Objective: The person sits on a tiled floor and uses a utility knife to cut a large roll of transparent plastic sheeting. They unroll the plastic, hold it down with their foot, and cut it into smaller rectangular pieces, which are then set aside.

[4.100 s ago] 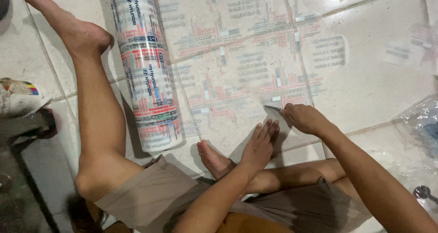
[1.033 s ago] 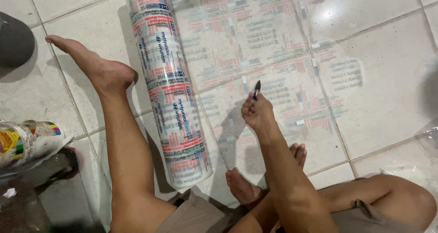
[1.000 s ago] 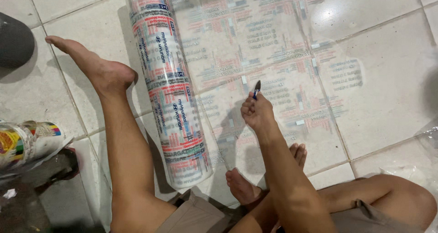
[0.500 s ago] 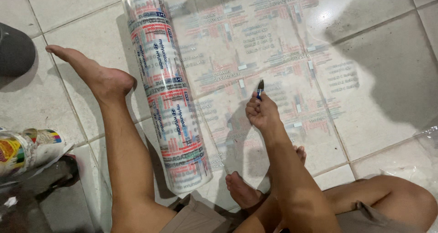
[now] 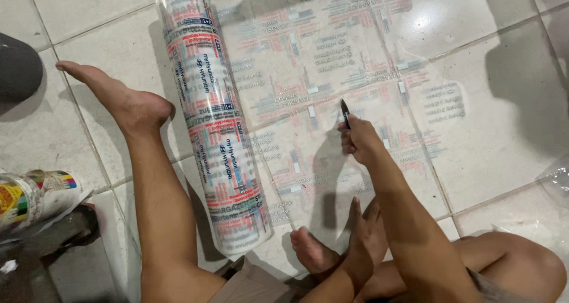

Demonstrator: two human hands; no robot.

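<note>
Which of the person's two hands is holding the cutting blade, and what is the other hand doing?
The right hand grips the dark blade over the film sheet; the left hand lies flat, pressing it.

I am seeing open room ahead of my right hand [image 5: 358,142]: the unrolled clear printed sheet [image 5: 355,77] is lying flat on the tiled floor [image 5: 504,131], so a hand could be passing freely over it toward the top and right. To the left, the thick printed roll [image 5: 213,125] is walling off that side, and my outstretched leg [image 5: 148,178] is lying just beyond it. Below, my left hand [image 5: 361,244] and other foot [image 5: 311,252] are crowding the sheet's near edge. Crumpled clear plastic [image 5: 554,184] is sitting at the right edge.
</note>
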